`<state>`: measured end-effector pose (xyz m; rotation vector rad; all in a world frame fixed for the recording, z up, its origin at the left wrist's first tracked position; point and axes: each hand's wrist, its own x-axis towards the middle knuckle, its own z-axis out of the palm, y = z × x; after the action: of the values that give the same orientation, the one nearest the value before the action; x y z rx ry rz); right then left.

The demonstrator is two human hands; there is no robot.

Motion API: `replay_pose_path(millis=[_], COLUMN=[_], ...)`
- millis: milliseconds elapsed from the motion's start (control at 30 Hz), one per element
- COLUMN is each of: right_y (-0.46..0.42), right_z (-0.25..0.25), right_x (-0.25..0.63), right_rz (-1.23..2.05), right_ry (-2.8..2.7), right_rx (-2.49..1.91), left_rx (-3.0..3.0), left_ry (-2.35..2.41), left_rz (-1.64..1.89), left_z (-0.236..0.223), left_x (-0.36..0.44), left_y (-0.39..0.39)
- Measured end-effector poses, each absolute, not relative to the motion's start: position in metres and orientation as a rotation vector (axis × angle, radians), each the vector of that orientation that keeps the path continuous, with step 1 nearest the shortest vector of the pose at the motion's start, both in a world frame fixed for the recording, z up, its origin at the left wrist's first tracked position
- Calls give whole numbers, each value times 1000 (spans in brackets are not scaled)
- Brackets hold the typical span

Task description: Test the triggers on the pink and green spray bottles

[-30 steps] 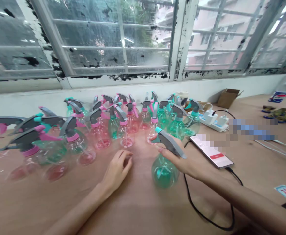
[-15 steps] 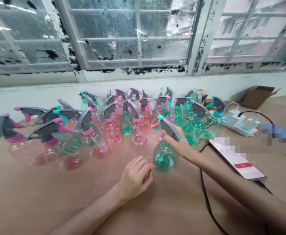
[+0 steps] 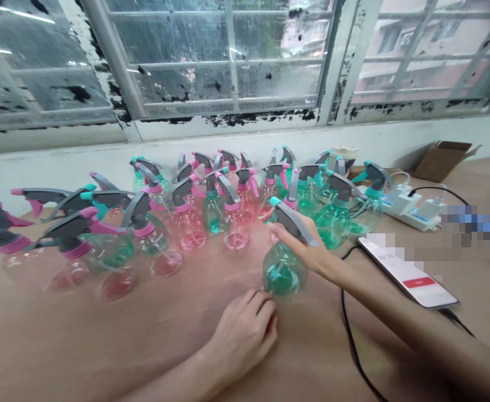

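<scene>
My right hand (image 3: 318, 254) is wrapped round the neck of a green spray bottle (image 3: 284, 273), just under its grey head with a turquoise nozzle. Some of its fingertips show on the far side of the neck. That bottle looks upright on the table, with its bulb-shaped body in front of the others. My left hand (image 3: 247, 335) rests loosely curled near the bottle's base, and no object shows in it. Behind both hands stand several more spray bottles, among them a clear one with a pink collar (image 3: 236, 237) and a green one (image 3: 332, 226).
A phone (image 3: 408, 273) lies right of my right forearm, beside a black cable (image 3: 351, 335). Farther back are a white power strip (image 3: 412, 209) and an open cardboard box (image 3: 443, 162). More pink-collared bottles (image 3: 71, 268) crowd the left. Barred windows rise behind.
My left hand has moved right and toward me, below the bottle's base. My right hand stays at the bottle's neck. The view has shifted slightly.
</scene>
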<state>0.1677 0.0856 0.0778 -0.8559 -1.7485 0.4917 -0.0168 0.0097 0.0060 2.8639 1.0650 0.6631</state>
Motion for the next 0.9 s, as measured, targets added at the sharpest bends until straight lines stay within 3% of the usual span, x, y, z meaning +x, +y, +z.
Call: replay_pose_path(millis=[267,900], right_y=[92,78], right_z=[77,82], right_x=[176,175], right_rz=[443,355], right_ry=[-1678,-1774], right_rx=[-866,-815], left_rx=[2770,2786], left_ry=[1496,1486], left_rz=[504,414], left_z=[9,10], left_x=[-23,-21], left_y=[20,21])
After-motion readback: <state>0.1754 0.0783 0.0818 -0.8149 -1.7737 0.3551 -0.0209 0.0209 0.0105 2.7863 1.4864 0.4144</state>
